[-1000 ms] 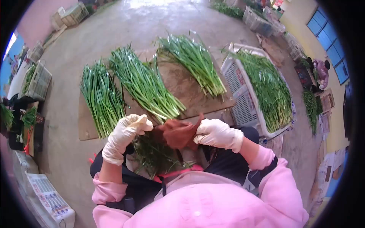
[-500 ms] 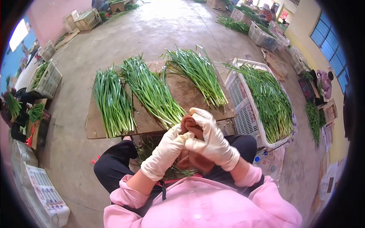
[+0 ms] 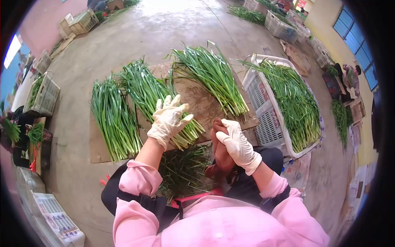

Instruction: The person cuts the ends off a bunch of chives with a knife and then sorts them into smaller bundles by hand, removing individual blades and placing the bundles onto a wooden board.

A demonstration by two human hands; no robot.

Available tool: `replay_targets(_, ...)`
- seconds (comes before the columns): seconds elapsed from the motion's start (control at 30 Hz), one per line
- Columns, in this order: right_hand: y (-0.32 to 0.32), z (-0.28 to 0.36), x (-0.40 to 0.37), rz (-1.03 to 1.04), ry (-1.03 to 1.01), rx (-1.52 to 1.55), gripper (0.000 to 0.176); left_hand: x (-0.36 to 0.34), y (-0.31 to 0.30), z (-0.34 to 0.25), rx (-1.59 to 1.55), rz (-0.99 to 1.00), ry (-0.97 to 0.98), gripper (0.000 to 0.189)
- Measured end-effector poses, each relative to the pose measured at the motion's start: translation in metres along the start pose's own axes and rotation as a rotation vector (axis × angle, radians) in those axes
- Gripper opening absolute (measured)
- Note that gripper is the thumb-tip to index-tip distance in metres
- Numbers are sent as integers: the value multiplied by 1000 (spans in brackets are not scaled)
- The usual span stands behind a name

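My left hand point(image 3: 168, 121), in a white glove, is open with fingers spread over the stalk half of the middle bundle of chives point(image 3: 142, 84). The gloved right hand point(image 3: 240, 146) grips a brown cloth point(image 3: 222, 155), which hangs down over my right leg. Another bundle of chives point(image 3: 112, 119) lies to the left and a third bundle point(image 3: 212, 78) to the right, their pale stalk ends toward me. All three rest on a low brown board point(image 3: 191, 101).
Right of the board stands a white plastic crate point(image 3: 281, 133) heaped with chives point(image 3: 288, 101). Loose green leaves point(image 3: 183, 168) lie between my legs. Farther off are more crates point(image 3: 282, 28) along the walls, and a person point(image 3: 352, 80) sits at the right.
My hands have come apart. The left has let go of the cloth and moved forward and left over the middle bundle, fingers opening; the right keeps the cloth, shifted slightly right.
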State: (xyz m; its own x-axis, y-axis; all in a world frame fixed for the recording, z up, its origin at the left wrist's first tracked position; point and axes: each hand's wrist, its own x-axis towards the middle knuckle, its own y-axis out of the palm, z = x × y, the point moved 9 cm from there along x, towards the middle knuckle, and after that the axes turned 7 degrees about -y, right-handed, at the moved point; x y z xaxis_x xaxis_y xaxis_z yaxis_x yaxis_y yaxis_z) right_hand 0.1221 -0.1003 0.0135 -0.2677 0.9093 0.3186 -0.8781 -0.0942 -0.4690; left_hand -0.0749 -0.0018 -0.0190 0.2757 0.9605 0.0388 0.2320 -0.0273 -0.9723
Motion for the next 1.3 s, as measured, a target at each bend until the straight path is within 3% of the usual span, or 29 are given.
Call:
replay_targets(0.1,5,28,34,-41,-263,-247,44,-13,12,29,29,77,15,53)
replay_targets(0.2,49,64,71,-8,-312,-178,40,-29,13,49,44,45,50,56)
replay_targets(0.27,92,81,85,136,-452,-209,40,-36,16,68,-55,39,56,59)
replay_targets(0.33,152,22,75,539,-238,-481,42,-45,11,64,64,33,76,61)
replay_targets(0.4,142,2,51,513,-356,-513,42,-45,10,63,39,20,89,60)
replay_targets(0.5,109,-15,14,637,-234,-626,36,-41,13,60,59,31,101,60)
replay_targets(0.57,83,-6,0,623,-305,-714,29,-40,13,59,31,17,105,60)
replay_targets(0.67,60,35,30,419,-251,-493,28,-42,17,61,33,-13,104,60)
replay_targets(0.7,57,62,47,282,-334,-377,25,-40,17,59,44,5,101,60)
replay_targets(0.8,100,75,79,201,-448,-396,24,-37,24,62,88,-28,114,58)
replay_targets(0.87,161,28,70,379,-470,-511,28,-38,31,70,110,-75,130,58)
replay_targets(0.93,159,26,47,576,-362,-563,34,-45,18,68,-58,-10,113,59)
replay_targets(1.0,141,14,18,578,-386,-483,34,-46,24,67,-21,22,84,59)
replay_targets(1.1,109,9,-16,822,-226,-533,39,-38,12,63,-39,1,101,56)
replay_targets(1.13,96,6,-19,823,-145,-418,38,-34,9,64,-40,4,103,55)
replay_targets(1.2,55,34,2,438,-259,-367,37,-28,7,66,-49,10,91,52)
replay_targets(1.23,49,39,20,386,-275,-347,41,-22,-9,57,-127,-144,68,47)
replay_targets(1.27,40,52,40,162,-347,-384,40,-17,-19,43,-123,-203,66,50)
replay_targets(1.3,44,49,56,114,-343,-439,34,-10,-16,28,-93,-197,124,51)
